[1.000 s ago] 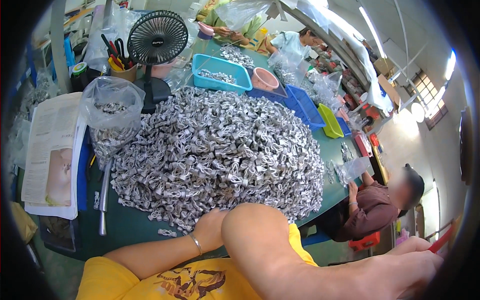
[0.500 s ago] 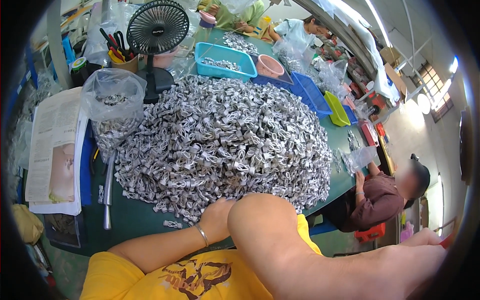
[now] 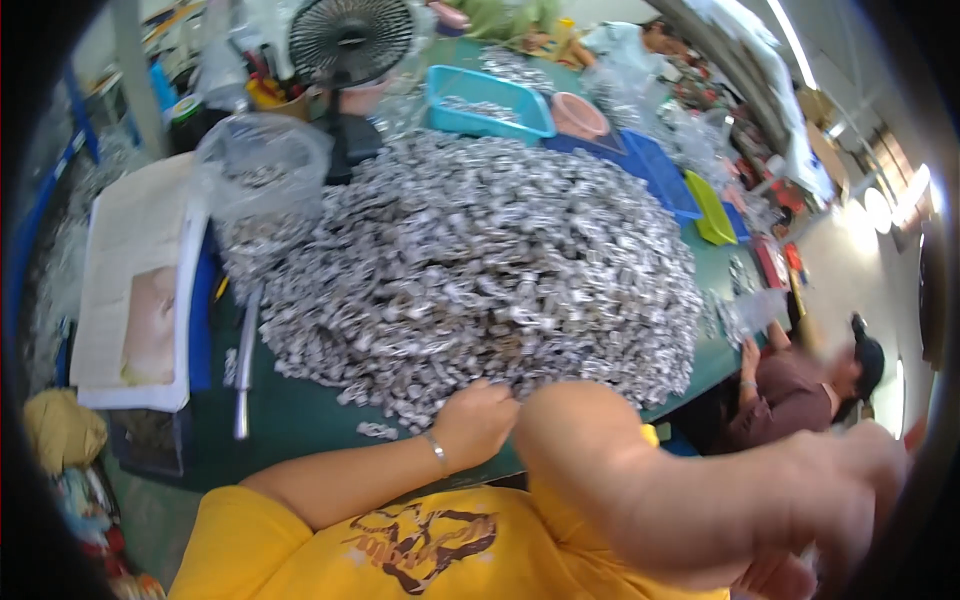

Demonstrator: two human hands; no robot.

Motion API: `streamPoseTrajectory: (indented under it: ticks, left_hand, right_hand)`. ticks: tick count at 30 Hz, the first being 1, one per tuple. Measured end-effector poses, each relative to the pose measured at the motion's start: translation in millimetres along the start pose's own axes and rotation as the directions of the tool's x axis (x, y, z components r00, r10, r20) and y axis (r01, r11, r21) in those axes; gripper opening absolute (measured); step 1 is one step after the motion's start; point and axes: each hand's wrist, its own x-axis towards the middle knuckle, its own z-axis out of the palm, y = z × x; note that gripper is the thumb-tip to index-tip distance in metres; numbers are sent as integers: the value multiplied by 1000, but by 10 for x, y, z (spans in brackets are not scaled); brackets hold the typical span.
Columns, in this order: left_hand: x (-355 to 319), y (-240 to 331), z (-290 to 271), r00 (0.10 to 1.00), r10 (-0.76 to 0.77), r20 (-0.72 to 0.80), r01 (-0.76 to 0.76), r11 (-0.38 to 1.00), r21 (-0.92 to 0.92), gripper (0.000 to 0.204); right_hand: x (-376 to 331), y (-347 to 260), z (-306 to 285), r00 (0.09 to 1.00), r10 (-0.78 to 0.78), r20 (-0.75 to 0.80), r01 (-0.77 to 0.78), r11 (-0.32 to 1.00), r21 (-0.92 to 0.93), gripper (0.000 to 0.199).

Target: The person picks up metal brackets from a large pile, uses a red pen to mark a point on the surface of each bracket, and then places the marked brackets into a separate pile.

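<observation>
A broad heap of small silvery looped metal pieces covers the middle of the green table. At its near edge rests my left hand, fingers curled inward, a silver bracelet on the wrist. Whatever those fingers may hold is hidden. My right elbow juts over the near edge of the heap, and the forearm runs off to the right. Far from the heap, at the lower right, my right hand is smeared by motion, so its grip does not show. One loose metal piece lies left of my left hand.
A black fan, a clear bag of metal pieces and a paper stack stand left. Behind the heap are a turquoise basin, pink bowl and blue tray. A co-worker sits at right.
The view has shifted, so the table appears farther right and slightly higher. My right hand has come into sight at the lower right. More of my curled left fingers shows.
</observation>
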Motion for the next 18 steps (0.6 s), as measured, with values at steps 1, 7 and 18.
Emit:
streamPoseTrajectory:
  ticks: [1, 7, 18]
  left_hand:
    - [-5, 16, 3, 1000, -15, 9, 15, 999, -29, 5]
    - [-40, 30, 71, 1000, -8, -28, 7, 999, -37, 7]
    - [-32, -10, 421, 978, -6, -207, -5, 999, -50, 14]
  right_hand:
    - [4, 34, -72, 999, -12, -34, 12, 1000, 11, 43]
    - [-341, -478, -520, 870, 407, -279, -492, 667, -559, 35]
    - [-1324, -942, -889, 366, 925, -106, -186, -39, -982, 16]
